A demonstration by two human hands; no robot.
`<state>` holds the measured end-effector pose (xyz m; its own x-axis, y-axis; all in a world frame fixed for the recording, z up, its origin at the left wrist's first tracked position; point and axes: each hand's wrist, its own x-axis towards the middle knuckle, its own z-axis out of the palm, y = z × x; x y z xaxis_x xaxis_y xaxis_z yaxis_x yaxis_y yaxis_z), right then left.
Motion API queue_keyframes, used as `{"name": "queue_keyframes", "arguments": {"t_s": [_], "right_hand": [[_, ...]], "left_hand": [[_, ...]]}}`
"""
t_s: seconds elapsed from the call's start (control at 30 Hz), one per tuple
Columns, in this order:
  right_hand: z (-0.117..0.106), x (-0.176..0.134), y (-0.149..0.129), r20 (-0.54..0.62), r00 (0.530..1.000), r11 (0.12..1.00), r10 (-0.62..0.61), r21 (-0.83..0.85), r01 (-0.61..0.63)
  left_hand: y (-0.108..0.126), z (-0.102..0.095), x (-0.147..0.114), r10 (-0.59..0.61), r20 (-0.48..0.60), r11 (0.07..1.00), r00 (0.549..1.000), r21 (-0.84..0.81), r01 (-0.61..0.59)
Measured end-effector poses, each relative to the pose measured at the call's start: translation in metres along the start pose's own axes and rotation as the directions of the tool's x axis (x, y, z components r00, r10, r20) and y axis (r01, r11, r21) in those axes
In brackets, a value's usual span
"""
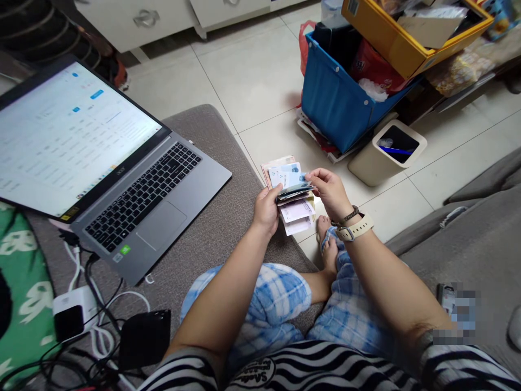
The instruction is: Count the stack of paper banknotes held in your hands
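Note:
My left hand (267, 210) is closed around the left side of a fanned bundle of cards and paper slips (299, 210), its thumb on top. Dark folded edges run through the bundle's middle; whether they belong to a wallet I cannot tell. Light blue and white cards (287, 178) stick out at the far side, with a pinkish paper (273, 163) behind them. Pale slips with print hang out on the near side. My right hand (329, 187) pinches the right edge of a light blue card between thumb and fingers. A watch and a dark bracelet circle the right wrist.
An open laptop (163, 195) lies on the grey cushioned seat (203, 130) at left, near tangled cables and a white charger (75, 309). Beyond my hands are a blue bin (334, 103), a yellow box (399, 43) and a beige wastebasket (370, 160) on the tiled floor.

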<state>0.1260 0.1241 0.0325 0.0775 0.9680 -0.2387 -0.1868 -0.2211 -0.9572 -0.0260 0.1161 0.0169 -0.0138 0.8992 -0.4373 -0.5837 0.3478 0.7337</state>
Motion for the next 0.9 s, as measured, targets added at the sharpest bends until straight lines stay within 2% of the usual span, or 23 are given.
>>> {"name": "queue_keyframes", "arguments": {"t_s": [0.3,0.9], "right_hand": [[-0.0002,0.0009,0.002,0.008,1.0,1.0,0.001,-0.002,-0.001],[0.0014,-0.0003,-0.0019,0.03,0.999,0.999,0.021,0.027,-0.022]], "left_hand": [[0.0026,0.0047,-0.0029,0.001,-0.021,1.0,1.0,-0.013,-0.001],[0.0024,0.0015,-0.0001,-0.012,-0.042,0.999,0.999,-0.036,0.011]]}}
